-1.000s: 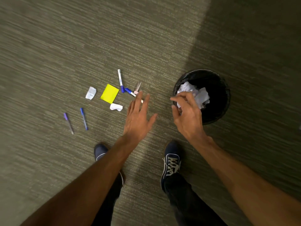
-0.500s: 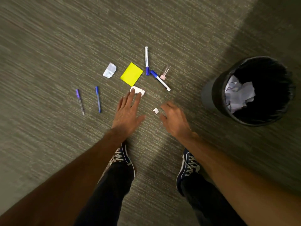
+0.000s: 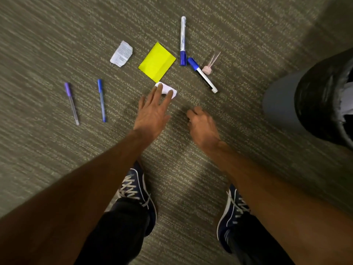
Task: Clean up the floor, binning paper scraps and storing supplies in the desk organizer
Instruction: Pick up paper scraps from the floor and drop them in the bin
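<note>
My left hand (image 3: pixel 152 109) is open, fingers spread, its fingertips resting on a white paper scrap (image 3: pixel 172 92) on the carpet. My right hand (image 3: pixel 202 125) is curled, fingertips pinched down at the carpet; the small white scrap that lay there is hidden under it. Just beyond lie a yellow note (image 3: pixel 157 62) and a crumpled printed paper (image 3: pixel 121 54). Two blue-capped white markers (image 3: pixel 183 39) (image 3: pixel 202 75) meet at their caps beside a pink binder clip (image 3: pixel 207 69). A purple pen (image 3: pixel 71 103) and a blue pen (image 3: pixel 101 100) lie to the left.
A bin with a black liner (image 3: pixel 315 100) stands at the right edge, white crumpled paper (image 3: pixel 347 100) inside it. My two dark shoes (image 3: pixel 137 190) (image 3: pixel 232 209) are planted on the carpet below the hands. No desk organizer is in view.
I have bent lower and shifted left, so the bin slid to the right edge. My left hand reached onto the white scrap; my right hand left the bin and closed over the small scrap.
</note>
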